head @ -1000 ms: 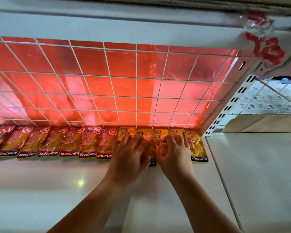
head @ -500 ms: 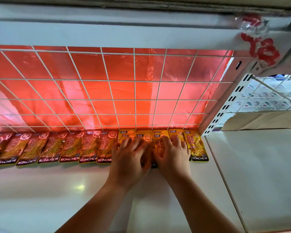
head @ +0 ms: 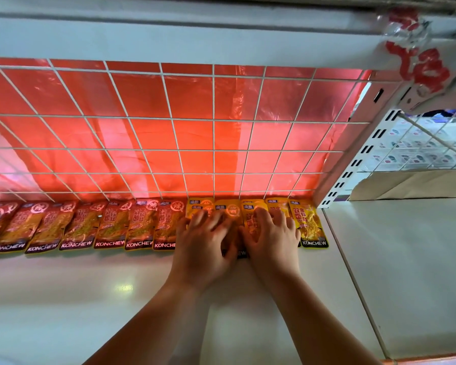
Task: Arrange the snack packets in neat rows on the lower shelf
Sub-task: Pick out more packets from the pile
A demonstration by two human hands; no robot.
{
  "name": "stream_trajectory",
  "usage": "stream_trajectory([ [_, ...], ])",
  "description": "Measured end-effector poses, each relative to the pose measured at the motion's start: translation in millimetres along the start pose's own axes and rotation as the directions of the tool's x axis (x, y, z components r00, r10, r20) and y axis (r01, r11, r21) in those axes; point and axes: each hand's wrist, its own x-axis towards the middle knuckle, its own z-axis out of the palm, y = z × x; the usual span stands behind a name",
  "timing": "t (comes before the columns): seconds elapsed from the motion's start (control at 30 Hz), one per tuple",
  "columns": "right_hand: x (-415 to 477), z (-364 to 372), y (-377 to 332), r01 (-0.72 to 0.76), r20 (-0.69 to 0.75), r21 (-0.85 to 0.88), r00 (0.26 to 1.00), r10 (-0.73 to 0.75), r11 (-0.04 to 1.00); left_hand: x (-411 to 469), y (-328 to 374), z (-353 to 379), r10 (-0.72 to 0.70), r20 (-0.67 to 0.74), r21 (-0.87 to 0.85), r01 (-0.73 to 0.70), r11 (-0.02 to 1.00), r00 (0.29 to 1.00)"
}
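Left hand (head: 204, 241) and right hand (head: 273, 238) press flat on yellow packets (head: 311, 225) along the grid (head: 213, 148)

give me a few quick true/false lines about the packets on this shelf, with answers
1. The red packets lie left of the yellow packets. True.
2. A wire grid stands behind the row. True.
3. The packets hang from the grid. False: they lie flat on the shelf.
4. The rightmost packet is red. False: it is yellow.
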Motion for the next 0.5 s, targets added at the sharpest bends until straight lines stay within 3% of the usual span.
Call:
stream_trajectory([
  [0.27, -3.1, -17.9, -6.4, 0.038, -0.065, 0.122, 0.997, -0.031, 0.992, -6.9, 3.2, -9.1, 0.000, -0.124, -0.088, -0.011, 0.996, 0.992],
  [0.5, 1.3, -80.0, -35.1, 0.144, -0.215, 0.198, 0.971, -0.100, 0.970, 8.1, 26.2, -78.4, 0.076, -0.276, -0.166, -0.125, 0.978, 0.958],
])
